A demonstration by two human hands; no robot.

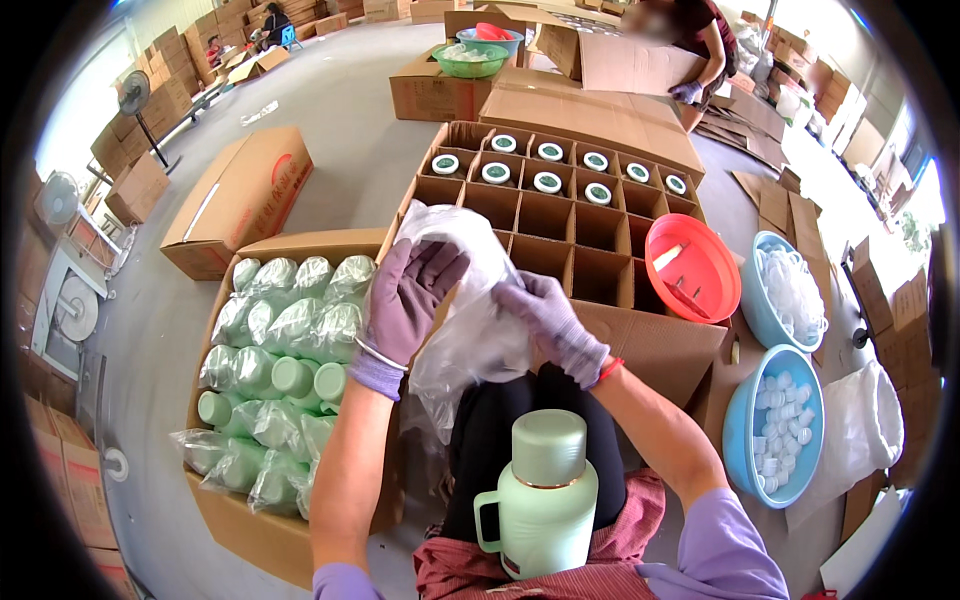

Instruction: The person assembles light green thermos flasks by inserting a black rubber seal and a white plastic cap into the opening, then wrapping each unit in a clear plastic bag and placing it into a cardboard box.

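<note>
In front of me hangs a clear plastic bag. My left hand, in a purple glove, touches its left side with fingers stretched out. My right hand, gloved alike, pinches the bag's right edge. On my lap a pale green thermos jug with a side handle and a wide lid stands upright. To my left, a carton holds several rows of pale green jugs, most wrapped in clear plastic. Ahead, a divided carton has jugs with white-rimmed lids in its far cells.
A red basin rests on the divided carton's right corner. Blue basins of white rings and small white caps stand at right, by a white sack. A closed carton lies far left. Another person bends over a box.
</note>
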